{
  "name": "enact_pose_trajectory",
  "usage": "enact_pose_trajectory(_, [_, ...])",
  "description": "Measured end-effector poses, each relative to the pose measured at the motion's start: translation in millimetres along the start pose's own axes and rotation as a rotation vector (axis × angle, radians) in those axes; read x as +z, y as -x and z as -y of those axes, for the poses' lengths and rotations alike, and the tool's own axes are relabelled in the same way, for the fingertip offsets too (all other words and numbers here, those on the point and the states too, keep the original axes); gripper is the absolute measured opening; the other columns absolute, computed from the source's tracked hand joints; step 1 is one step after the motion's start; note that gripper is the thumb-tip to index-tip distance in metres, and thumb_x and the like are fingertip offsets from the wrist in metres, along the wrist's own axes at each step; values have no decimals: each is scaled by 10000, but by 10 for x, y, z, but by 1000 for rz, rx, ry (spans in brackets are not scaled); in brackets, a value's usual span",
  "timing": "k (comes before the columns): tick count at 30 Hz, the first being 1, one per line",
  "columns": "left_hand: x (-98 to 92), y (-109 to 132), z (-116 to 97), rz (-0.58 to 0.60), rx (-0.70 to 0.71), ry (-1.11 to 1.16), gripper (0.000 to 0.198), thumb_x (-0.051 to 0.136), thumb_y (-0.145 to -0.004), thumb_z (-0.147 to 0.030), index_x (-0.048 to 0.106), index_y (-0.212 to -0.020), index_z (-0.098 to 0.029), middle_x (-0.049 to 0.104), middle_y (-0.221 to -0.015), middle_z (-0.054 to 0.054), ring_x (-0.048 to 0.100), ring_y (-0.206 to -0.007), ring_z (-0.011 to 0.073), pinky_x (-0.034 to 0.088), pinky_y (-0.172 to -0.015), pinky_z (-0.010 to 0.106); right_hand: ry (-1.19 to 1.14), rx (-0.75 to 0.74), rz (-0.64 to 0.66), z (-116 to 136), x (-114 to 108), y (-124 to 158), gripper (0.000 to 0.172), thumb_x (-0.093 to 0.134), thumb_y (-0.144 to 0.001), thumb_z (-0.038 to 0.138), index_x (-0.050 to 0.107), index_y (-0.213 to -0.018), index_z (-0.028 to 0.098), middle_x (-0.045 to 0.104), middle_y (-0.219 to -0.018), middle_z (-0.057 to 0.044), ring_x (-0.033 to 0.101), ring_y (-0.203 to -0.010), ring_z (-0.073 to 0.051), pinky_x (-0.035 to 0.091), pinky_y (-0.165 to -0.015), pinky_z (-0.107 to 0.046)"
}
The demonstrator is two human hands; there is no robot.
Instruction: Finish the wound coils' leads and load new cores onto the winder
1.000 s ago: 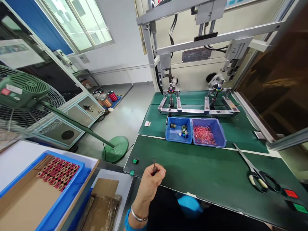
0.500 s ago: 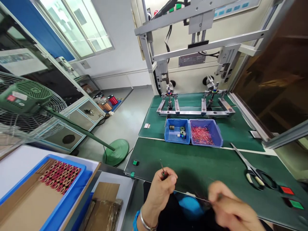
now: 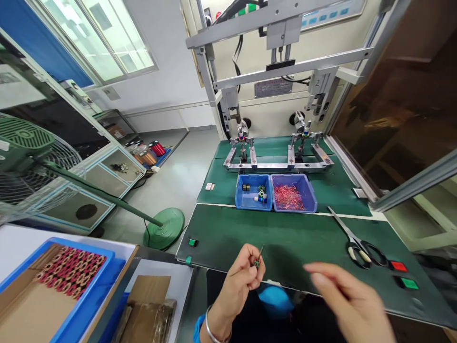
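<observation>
My left hand (image 3: 244,274) is closed around a small motor rotor (image 3: 256,262), green with some red, and its thin shaft sticks up past my fingertips. The fingers hide most of the rotor. Out to the right, over the front edge of the table, my right hand (image 3: 348,295) has its thumb and index fingertips close together, slightly blurred. What lies between those tips, if anything, is too small to make out. Beyond both hands stand a blue bin (image 3: 238,202) with several small parts and a purple bin (image 3: 310,190) holding red wire scraps (image 3: 287,196).
Scissors (image 3: 352,240) lie to the right, near a red button (image 3: 398,266) and a green button (image 3: 409,283). A metal fixture (image 3: 274,166) stands behind the bins. On the left are a tray of red-wound cores (image 3: 73,269), a cardboard box (image 3: 144,309) and a fan stand (image 3: 166,226).
My left hand has turned the rotor, whose shaft now leans right. My right hand has moved slightly up, its fingers straighter. The thin strand seen near it earlier no longer shows. The view has shifted.
</observation>
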State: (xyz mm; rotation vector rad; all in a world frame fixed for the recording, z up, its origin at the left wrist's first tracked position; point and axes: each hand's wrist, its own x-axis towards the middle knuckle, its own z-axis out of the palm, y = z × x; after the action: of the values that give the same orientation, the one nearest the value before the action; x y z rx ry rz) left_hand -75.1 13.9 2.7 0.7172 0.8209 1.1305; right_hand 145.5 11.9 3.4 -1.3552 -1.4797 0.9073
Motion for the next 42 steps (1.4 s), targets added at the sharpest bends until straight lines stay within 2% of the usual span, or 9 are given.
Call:
enact_pose_trajectory(5, [58,83,51,29,8,-102,412,672,-831,-575,530,-878,-190,498,-675,-22,322,-564,94,213,-526,249,-67,-82,195,283,506,-97,268,598,-906,396,750,-932,176,353,-481,80,373,-431,-96,357,-441,-207])
enact_pose_trajectory(13, [69,102,117,19,20,-175,403,651,-860,-575,527,-902,-194,474,-717,-28,345,-612,106,279,-574,250,-104,-112,323,319,421,-57,327,467,-979,350,557,-705,196,429,-552,53,386,-488,-98,333,-475,-204])
enact_pose_trajectory(16, [80,113,131,-9,74,-282,354,612,-904,-540,510,-935,-202,462,-765,-23,373,-665,121,330,-629,256,-195,-46,237,304,393,-2,340,481,-975,399,539,-706,198,417,-566,53,374,-496,-99,328,-472,-202])
enact_pose_trajectory(20, [84,158,148,-70,183,-496,213,527,-981,-428,497,-984,-217,470,-869,-3,434,-797,148,384,-746,273,-226,103,29,238,441,52,288,581,-928,461,651,-848,194,395,-583,60,373,-513,-104,351,-492,-211])
enact_pose_trajectory(24, [97,197,186,-76,242,-648,139,476,-1008,-365,486,-1034,-229,494,-937,13,483,-872,163,408,-796,292,-169,-9,100,184,542,50,228,619,-917,410,704,-955,202,378,-540,77,361,-470,-95,337,-459,-204])
enact_pose_trajectory(29, [129,195,257,-111,252,-601,127,504,-995,-355,491,-1010,-229,486,-919,10,484,-848,162,424,-778,291,-105,-89,50,179,596,56,216,579,-946,350,685,-821,209,577,-612,31,455,-490,-97,375,-462,-193])
enact_pose_trajectory(35, [130,152,309,-201,228,-474,183,567,-958,-396,506,-979,-224,464,-864,-1,462,-751,146,422,-697,269,-131,-50,-21,185,549,116,293,571,-943,380,611,-715,200,485,-548,46,412,-470,-95,362,-450,-189])
enact_pose_trajectory(40, [138,157,305,-190,292,-542,143,549,-969,-364,535,-988,-223,510,-914,22,516,-829,166,451,-758,285,-170,-53,29,188,593,46,190,607,-923,372,692,-901,203,466,-534,65,418,-460,-95,392,-447,-181])
enact_pose_trajectory(42, [142,168,324,-193,321,-561,123,542,-973,-347,539,-994,-226,520,-926,24,530,-848,168,460,-784,292,-153,-82,48,197,620,17,176,609,-922,350,694,-876,204,506,-554,57,430,-464,-92,400,-454,-181])
